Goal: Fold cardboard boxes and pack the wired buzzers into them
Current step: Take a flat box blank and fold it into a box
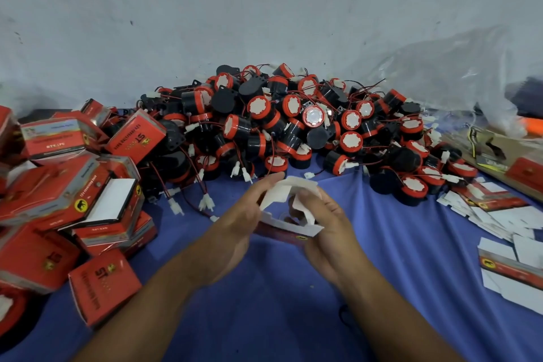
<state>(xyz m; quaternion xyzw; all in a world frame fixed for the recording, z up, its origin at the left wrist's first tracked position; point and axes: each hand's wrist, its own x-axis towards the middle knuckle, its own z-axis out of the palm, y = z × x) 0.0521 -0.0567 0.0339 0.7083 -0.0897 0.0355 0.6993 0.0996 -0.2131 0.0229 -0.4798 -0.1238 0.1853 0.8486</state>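
Head view, recorded left to right.

1. Far left: a pile of folded boxes (55, 138), red with grey bands. At least ten can be counted, but they overlap and run off the frame edge, so the full count cannot be told. One of them (113, 203) lies with a white flap open, and the rest appear closed.

2. Left of centre to right of centre, against the grey wall (264, 9): one heap of wired buzzers (293, 126), black bodies with red rims and white faces. They number several dozen, too many and too tangled to count. Thin red and black leads with white connectors (206, 202) trail out of the heap onto the blue cloth (279, 311) that covers the bench.

3. Centre foreground: two hands and one half-folded box (289, 222), held above the cloth just in front of the heap. Its white inside faces up and its red outside faces down.
- The left hand (235, 232) grips the box's left side, with the fingers (273, 179) curled over a raised white flap.
- The right hand (332, 232) grips the right side, with the fingers bent inward onto the flaps.
- No buzzer can be seen inside this box.

4. Right: two loose spreads of flat box blanks, one farther back (499, 211) and one nearer (511, 270). Their sheets overlap and cannot be counted.

5. Upper right: one crumpled clear plastic bag (440, 67).
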